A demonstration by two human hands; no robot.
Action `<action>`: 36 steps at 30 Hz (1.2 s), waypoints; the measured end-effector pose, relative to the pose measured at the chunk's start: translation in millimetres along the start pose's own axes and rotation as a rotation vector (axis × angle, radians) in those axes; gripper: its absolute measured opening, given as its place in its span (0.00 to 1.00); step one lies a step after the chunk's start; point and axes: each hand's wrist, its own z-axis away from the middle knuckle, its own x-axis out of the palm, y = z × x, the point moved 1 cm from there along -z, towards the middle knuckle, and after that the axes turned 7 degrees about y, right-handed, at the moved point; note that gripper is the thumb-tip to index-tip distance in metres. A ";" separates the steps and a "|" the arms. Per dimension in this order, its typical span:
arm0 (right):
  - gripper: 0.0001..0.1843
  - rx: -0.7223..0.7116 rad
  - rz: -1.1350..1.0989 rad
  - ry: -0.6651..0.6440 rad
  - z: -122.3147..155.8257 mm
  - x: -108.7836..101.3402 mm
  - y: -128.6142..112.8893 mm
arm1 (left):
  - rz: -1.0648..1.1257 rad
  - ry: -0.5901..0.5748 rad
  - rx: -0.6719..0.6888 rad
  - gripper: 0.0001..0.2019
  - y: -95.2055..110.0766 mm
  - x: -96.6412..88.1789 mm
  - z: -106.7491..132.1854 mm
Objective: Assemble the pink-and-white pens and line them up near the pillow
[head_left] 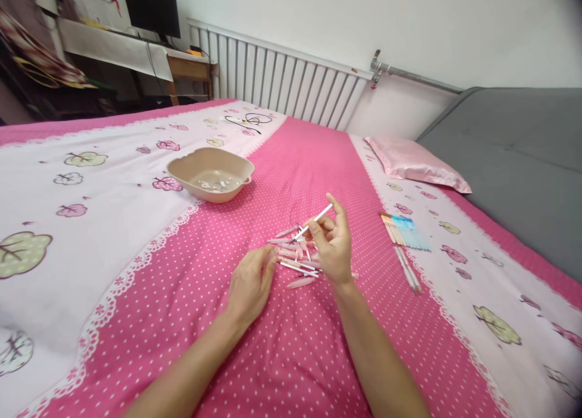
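My right hand (334, 245) is raised over a pile of pink pen parts (295, 254) on the pink dotted bedsheet (291, 345). Its fingers pinch a thin white pen refill (316, 220), which points up and to the right. My left hand (251, 281) rests low at the left edge of the pile, fingers curled together around a small pink-and-white piece I cannot make out clearly. Loose pink barrels and white refills lie scattered between the two hands.
A beige bowl (210, 174) with small bits inside sits to the far left. A fan of blue-tipped pens (406, 230) and two assembled pens (408, 269) lie to the right. A pink pillow (416, 163), a grey sofa (522, 157) and a radiator (291, 85) stand behind.
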 end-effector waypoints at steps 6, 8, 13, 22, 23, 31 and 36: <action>0.31 -0.019 -0.005 -0.030 5.2 4.6 -0.5 | -0.034 0.017 0.061 0.16 1.5 0.2 0.9; 0.31 -0.017 -0.003 -0.036 5.1 5.0 0.3 | -0.040 0.019 0.067 0.16 1.6 -0.3 1.0; 0.31 -0.010 -0.027 -0.057 5.8 6.3 3.3 | -0.058 0.008 0.049 0.16 0.6 0.2 1.2; 0.30 -0.045 0.009 -0.071 8.1 7.2 3.9 | -0.041 0.006 0.067 0.16 -1.0 0.4 1.6; 0.30 -0.044 0.011 -0.076 8.3 7.4 3.7 | -0.040 0.007 0.069 0.15 -1.2 0.4 1.6; 0.28 -0.040 -0.010 -0.138 12.1 10.5 4.3 | -0.014 0.012 0.091 0.14 0.3 -0.2 1.4; 0.28 -0.045 0.012 -0.149 13.0 11.5 5.0 | -0.014 0.005 0.085 0.14 3.1 -1.3 1.9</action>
